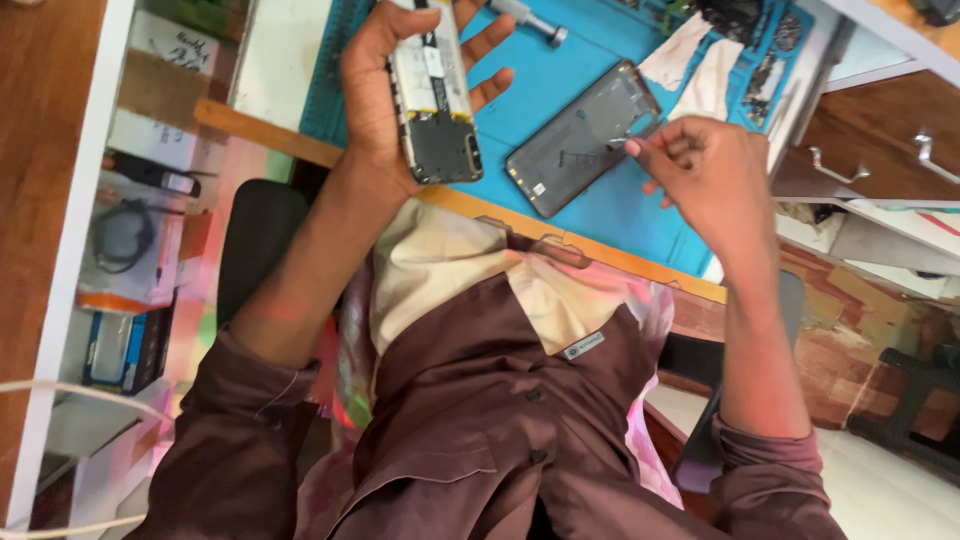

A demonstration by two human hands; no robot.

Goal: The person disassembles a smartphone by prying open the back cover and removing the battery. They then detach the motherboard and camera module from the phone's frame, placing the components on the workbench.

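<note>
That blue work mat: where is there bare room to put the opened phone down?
The blue rubber mat lies bare between the left hand, which holds the opened phone body, and the grey phone back cover. Another bare strip runs under the right hand, along the wooden desk edge. The top right corner is crowded with white cloths and small dark parts.

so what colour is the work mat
Bright blue mat, clearest in the head view.

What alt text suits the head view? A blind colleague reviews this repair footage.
The left hand holds an opened phone, its insides showing, above a blue work mat. The right hand pinches something too small to identify beside a grey back cover lying on the mat.
</note>
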